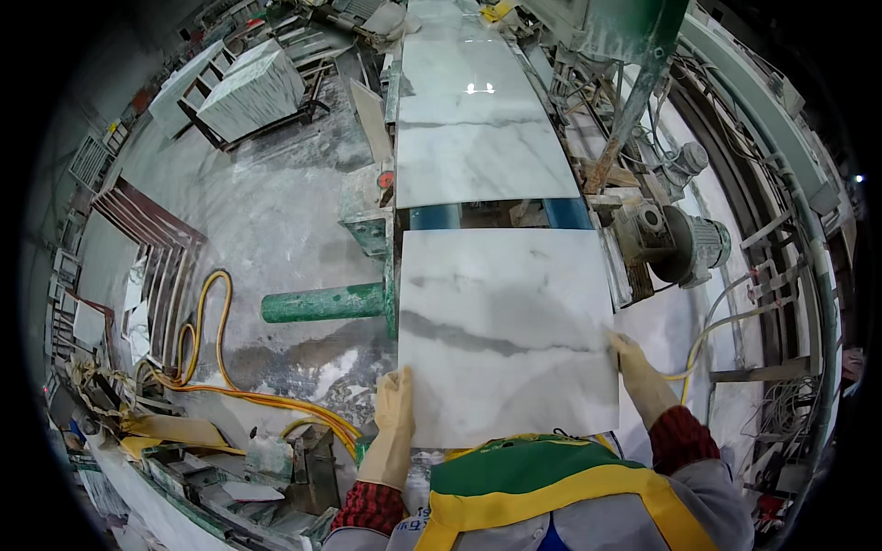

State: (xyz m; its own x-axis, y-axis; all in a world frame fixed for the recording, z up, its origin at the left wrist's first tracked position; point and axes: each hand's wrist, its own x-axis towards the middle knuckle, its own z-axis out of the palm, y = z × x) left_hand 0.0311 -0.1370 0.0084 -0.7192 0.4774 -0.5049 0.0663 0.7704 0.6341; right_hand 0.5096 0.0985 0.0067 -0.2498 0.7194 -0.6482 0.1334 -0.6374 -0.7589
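The near marble slab (508, 285) is a flat, pale rectangle, white with clouded grey patches. A darker grey vein wanders across its middle, starting broad at the left edge and thinning toward the right. It lies directly in front of the person, its near edge beside a green apron (528, 466) with yellow trim. The left hand (393, 404) touches the left edge near the close corner, the right hand (636, 363) the right edge at vein height; I cannot tell whether the partly hidden fingers pinch it. Beyond a gap showing blue belts (568, 213), a glossy second slab (482, 156) has similar veining. A motor (698, 246) stands to the right, a green cylinder (322, 304) to the left.
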